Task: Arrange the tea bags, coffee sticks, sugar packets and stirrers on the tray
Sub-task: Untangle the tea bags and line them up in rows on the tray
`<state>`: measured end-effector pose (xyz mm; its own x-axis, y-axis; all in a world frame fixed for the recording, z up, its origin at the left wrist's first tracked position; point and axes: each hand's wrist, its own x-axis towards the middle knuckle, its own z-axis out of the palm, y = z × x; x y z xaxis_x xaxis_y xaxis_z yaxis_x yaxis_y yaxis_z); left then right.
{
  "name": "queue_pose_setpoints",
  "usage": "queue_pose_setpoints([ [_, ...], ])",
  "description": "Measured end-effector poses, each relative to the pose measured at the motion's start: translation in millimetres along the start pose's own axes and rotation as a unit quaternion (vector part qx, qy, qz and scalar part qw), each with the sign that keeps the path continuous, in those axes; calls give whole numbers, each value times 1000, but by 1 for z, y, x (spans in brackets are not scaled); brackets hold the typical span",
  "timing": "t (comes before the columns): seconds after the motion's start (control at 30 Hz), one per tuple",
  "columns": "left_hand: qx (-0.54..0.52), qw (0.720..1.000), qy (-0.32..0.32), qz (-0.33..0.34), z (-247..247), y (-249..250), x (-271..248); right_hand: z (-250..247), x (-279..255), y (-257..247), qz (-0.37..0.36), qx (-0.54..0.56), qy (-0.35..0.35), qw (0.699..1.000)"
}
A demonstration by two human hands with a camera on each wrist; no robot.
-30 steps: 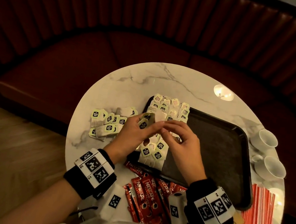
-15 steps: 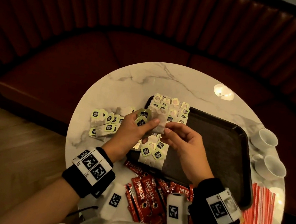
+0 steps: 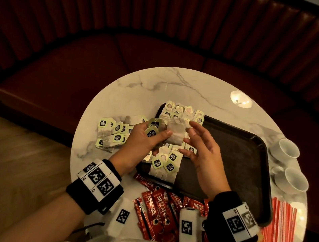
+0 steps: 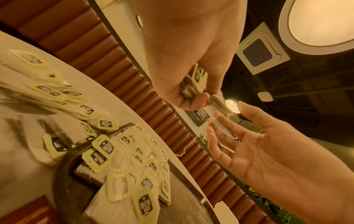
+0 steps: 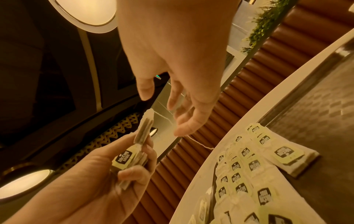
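My left hand (image 3: 151,138) grips a small stack of tea bags (image 3: 174,132) with green tags, held above the left end of the dark tray (image 3: 248,160). My right hand (image 3: 194,142) hovers just right of the stack, fingers spread and holding nothing. Rows of tea bags (image 3: 178,113) lie on the tray's left part. A loose pile of tea bags (image 3: 114,132) sits on the marble table (image 3: 160,85) left of the tray. In the left wrist view the stack (image 4: 197,84) is pinched between thumb and fingers; in the right wrist view the stack (image 5: 139,145) stands edge-on.
Red coffee sticks (image 3: 159,208) lie at the table's near edge. Red-and-white stirrers (image 3: 280,225) lie at the near right, beside the tray. Two white cups (image 3: 291,164) stand at the right rim. A dark red bench curves behind the table.
Both hands have risen from the tray's tea bag rows. The left hand has lifted the stack, and the right hand has let go of it and spread its fingers.
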<state>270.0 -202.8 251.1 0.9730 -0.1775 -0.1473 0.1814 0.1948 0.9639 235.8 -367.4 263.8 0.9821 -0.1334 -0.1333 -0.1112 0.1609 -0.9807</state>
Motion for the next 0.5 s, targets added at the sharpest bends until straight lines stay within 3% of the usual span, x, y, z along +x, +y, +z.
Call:
queue_pose_setpoints([
  [0.13, 12, 1000, -3, 2, 1, -1, 0, 1, 0, -1, -1, -61, -23, 998],
  [0.5, -4, 999, 45, 16, -4, 0, 4, -7, -9, -6, 20, -78, -22, 997],
])
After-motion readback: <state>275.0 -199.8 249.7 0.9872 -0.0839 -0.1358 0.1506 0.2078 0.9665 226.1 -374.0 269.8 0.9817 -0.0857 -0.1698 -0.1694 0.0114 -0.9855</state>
